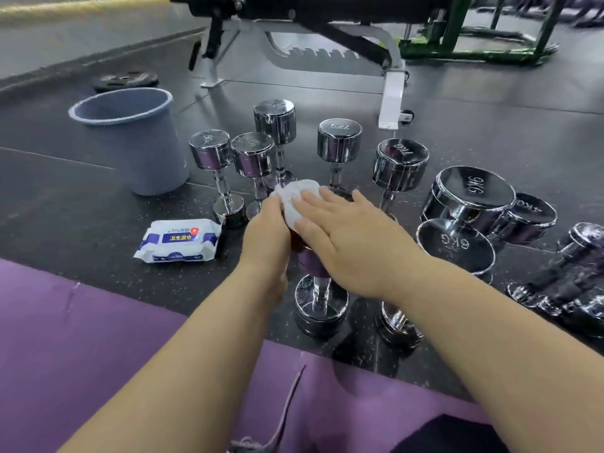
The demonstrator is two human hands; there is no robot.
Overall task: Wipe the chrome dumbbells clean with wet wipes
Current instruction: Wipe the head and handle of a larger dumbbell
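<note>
I have the dumbbell (pixel 322 307) upright on the dark floor (pixel 81 197), just past the edge of the purple mat (pixel 98 338). Its lower head sits on the floor; its upper head is hidden under both hands. My right hand (pixel 346 237) lies flat on top with the fingers straight, pressing the crumpled white wipe (pixel 299 197) down on that upper head. My left hand (pixel 264 230) is against the left side of the same head and seems to clasp it, though its fingers are hidden from me; its thumb side touches the wipe.

The pack (pixel 178 240) of wipes lies on the floor to the left, near the left hand but apart from it. Farther left and behind stands a grey bin (pixel 130 135).

Behind the hands are five upright dumbbells (pixel 338 148), the two leftmost touching head to head. To the right, the 9KG dumbbell (pixel 470 197) lies tilted against a 6KG one (pixel 454 246), with more chrome pieces past them at the right edge, blurred. A bench (pixel 327 37) stands at the back.
</note>
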